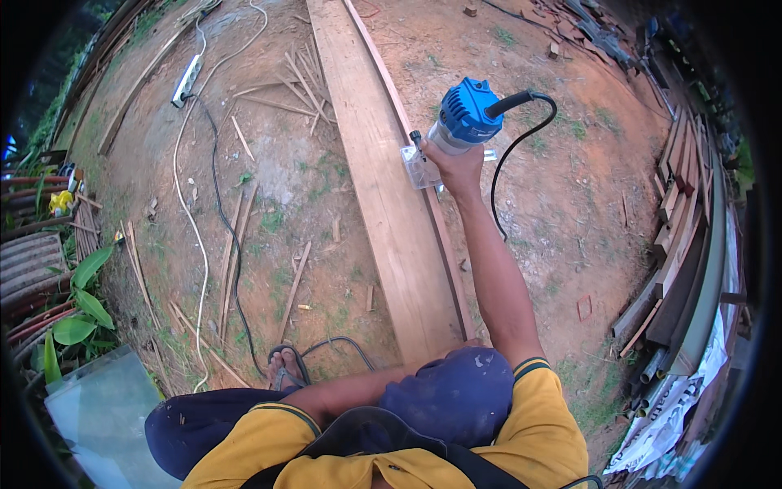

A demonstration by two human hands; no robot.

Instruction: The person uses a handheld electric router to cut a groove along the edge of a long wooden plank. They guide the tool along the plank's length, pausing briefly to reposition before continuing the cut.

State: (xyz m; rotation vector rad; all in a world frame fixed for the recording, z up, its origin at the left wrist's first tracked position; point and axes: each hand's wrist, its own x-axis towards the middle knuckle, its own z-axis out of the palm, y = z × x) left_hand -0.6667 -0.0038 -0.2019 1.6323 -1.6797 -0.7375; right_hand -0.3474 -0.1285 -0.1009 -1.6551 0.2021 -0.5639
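One handheld electric router (471,114), with a ribbed blue motor housing and a translucent lower body, in the grasp of the bare right hand (459,167), at the end of an outstretched arm. Thumb around the translucent part, just below the blue housing; other fingers largely hidden behind the tool. Beneath the grip, a clear, flat base plate (417,169) across the right-hand edge of a long, pale-brown wooden plank (399,236) and over the narrow, reddish-brown wooden strip (445,244) along that edge; contact with the wood not certain from this angle. From the top of the housing, a thick black cord (555,110) in a loop to the right, then down toward the ground. Near the close end of the plank, the bare left hand (419,364), mostly hidden behind a dark-blue trousered knee (448,391); state of its grip impossible to tell. On reddish-brown earth (342,293) left of the plank, thin wooden offcuts (305,84), a white, elongated power strip (187,80), a pale cable (177,175), a black cable (218,191) and a sandalled foot (287,368). Far right, stacked brown timber lengths (684,163); lower left, translucent flat sheets (106,416) beside broad green leaves (90,308).
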